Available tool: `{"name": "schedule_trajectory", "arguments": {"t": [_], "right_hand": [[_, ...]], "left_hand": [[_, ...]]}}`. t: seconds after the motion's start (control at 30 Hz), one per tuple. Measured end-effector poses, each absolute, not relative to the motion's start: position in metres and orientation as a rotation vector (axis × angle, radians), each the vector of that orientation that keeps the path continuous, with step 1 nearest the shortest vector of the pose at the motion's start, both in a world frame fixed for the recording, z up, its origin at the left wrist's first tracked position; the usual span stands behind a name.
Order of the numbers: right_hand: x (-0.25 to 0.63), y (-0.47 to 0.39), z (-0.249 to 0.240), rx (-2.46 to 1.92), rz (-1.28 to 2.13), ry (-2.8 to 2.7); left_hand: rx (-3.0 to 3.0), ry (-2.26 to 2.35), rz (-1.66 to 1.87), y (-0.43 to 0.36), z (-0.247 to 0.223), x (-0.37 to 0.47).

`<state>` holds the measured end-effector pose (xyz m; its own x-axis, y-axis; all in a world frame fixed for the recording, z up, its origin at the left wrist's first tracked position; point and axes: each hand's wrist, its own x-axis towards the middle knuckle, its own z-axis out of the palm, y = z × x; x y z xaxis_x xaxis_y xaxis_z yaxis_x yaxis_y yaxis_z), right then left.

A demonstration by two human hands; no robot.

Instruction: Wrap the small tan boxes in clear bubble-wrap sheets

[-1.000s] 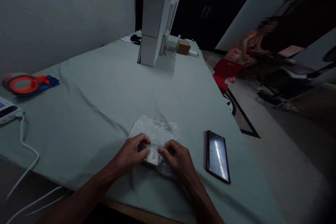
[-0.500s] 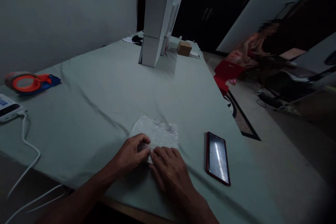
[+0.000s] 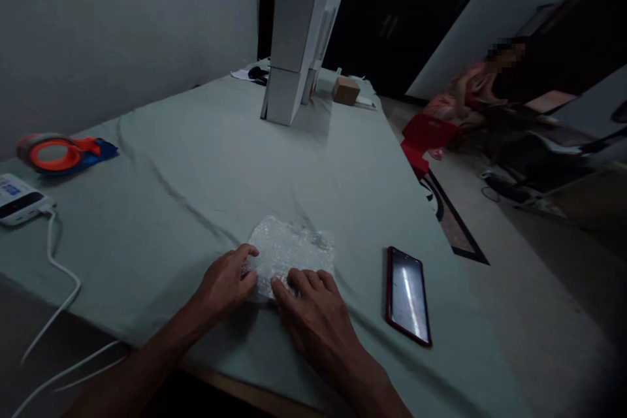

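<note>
A piece of clear bubble wrap (image 3: 289,248) lies on the green-covered table in front of me. At its left edge is my left hand (image 3: 225,279), thumb and forefinger apart, the fingertips touching the wrap's side. My right hand (image 3: 316,307) presses on the near edge, its bent fingers on top and its thumb against the plastic, gripping it. Something may lie inside or under the wrap, but I cannot make it out. Right of my right hand, a phone in a red case (image 3: 409,296) rests face up.
An orange and blue tape dispenser (image 3: 68,153) and a white device with a cable (image 3: 22,199) are at the left. Tall white boxes (image 3: 291,46) and a small brown box (image 3: 345,90) stand farther back. A person (image 3: 470,95) sits beyond a red chair (image 3: 426,134).
My left hand has moved left, away from my right hand, to the wrap's left edge. My right thumb has shifted onto the near part of the wrap. The view has turned slightly.
</note>
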<state>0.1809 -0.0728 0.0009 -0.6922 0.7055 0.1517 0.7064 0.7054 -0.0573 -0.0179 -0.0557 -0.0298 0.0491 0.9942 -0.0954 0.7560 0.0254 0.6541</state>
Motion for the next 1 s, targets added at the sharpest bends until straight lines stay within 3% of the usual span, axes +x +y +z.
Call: {"name": "schedule_trajectory", "arguments": {"t": [0.13, 0.4, 1.0], "right_hand": [[0.180, -0.072, 0.005, -1.131, -0.014, -2.787], [0.179, -0.070, 0.009, -1.104, -0.027, -2.819], [0.179, -0.071, 0.007, -1.079, -0.051, -2.799]], "left_hand": [[1.844, 1.849, 0.644, -0.061, -0.036, -0.028], [1.673, 1.885, 0.406, -0.055, -0.024, -0.031], [1.606, 1.721, 0.678, -0.045, -0.029, -0.002]]}}
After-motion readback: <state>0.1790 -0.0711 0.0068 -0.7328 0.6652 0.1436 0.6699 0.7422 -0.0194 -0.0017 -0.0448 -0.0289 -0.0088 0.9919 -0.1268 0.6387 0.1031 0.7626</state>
